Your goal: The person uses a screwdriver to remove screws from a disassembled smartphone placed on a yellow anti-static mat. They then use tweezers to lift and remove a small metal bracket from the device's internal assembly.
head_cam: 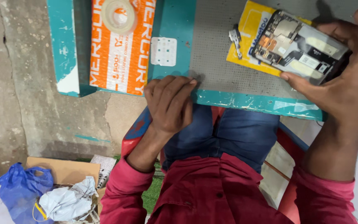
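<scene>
My right hand (347, 83) grips an opened phone (301, 47) with its back cover off, so the circuit board and black battery show. The phone lies tilted over a yellow card (249, 33) on a grey mat (212, 62). My left hand (168, 103) is curled at the front edge of the teal table (237, 101), its fingertips pressed together on the mat's near edge. Whether something tiny sits under those fingertips I cannot tell. A small metal part (235, 39) lies on the mat beside the yellow card.
A white perforated sheet (163, 51) lies left of the mat. An orange box (121, 54) with a tape roll (119, 15) on it sits further left. On the floor are a blue plastic bag (17, 191) and a cardboard box (65, 170) of crumpled waste. I sit on a red chair (135, 130).
</scene>
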